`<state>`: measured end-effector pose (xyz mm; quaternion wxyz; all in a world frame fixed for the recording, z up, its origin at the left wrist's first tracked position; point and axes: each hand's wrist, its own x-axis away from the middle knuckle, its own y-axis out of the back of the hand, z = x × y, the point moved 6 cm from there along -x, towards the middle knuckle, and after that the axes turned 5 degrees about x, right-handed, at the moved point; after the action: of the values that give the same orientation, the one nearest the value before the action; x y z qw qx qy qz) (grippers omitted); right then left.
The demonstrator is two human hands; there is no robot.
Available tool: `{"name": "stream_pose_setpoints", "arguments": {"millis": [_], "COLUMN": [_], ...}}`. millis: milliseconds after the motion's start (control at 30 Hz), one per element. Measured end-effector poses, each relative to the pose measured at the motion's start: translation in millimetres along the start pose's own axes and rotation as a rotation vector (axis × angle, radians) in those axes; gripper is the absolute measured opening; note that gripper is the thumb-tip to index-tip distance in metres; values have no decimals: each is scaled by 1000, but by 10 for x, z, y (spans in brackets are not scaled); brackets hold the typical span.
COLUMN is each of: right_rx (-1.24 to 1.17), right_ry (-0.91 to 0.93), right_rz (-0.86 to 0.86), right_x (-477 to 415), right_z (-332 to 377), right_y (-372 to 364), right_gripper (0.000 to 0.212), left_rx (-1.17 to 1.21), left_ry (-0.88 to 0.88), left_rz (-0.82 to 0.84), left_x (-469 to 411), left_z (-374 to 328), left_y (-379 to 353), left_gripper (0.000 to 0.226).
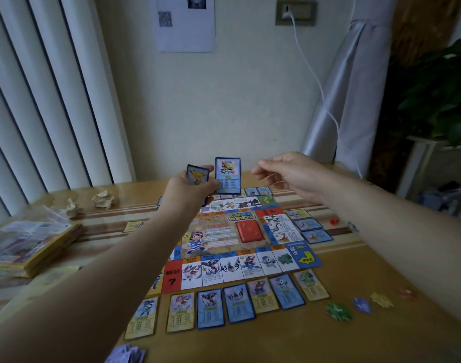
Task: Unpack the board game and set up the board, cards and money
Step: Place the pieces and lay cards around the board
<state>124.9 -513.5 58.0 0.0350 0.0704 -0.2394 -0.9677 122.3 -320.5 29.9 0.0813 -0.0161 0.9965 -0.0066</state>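
The paper game board (224, 242) lies flat on the wooden table, with a red card deck (250, 231) at its centre. Property cards (211, 307) lie in a row along its near edge, and more cards (309, 226) lie beside its right edge. Above the board's far edge my left hand (190, 189) grips a few blue-framed cards (228, 175), one sticking up higher than the others. To the right of those cards hovers my right hand (289, 174), its fingers loosely bent and holding nothing.
A yellow game box (32, 244) with plastic wrap sits at the table's left. Crumpled paper balls (103, 199) lie at the far left. Small player tokens (360, 305) sit near right. Purple paper money (127, 353) lies at the near edge. A red die (334, 221) rests right of the board.
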Motion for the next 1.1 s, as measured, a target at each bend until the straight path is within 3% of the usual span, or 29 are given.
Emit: {"name": "stream_pose_setpoints", "arguments": {"millis": [367, 700, 833, 1100], "right_rx": [85, 176, 178, 195], "right_ry": [14, 27, 10, -33], "right_rz": [68, 91, 126, 240], "right_x": [-197, -440, -471, -434], "right_z": [23, 89, 75, -31], "right_y": [-447, -959, -1189, -1678], "right_gripper": [17, 15, 14, 13], "left_rx": [-309, -409, -417, -384], "left_ry": [16, 44, 98, 218], "left_rz": [-259, -425, -393, -306], "left_x": [-148, -82, -9, 181], "left_z": [293, 452, 585, 822], "left_y": [1037, 1959, 2052, 2188], "left_gripper": [17, 10, 18, 14]}}
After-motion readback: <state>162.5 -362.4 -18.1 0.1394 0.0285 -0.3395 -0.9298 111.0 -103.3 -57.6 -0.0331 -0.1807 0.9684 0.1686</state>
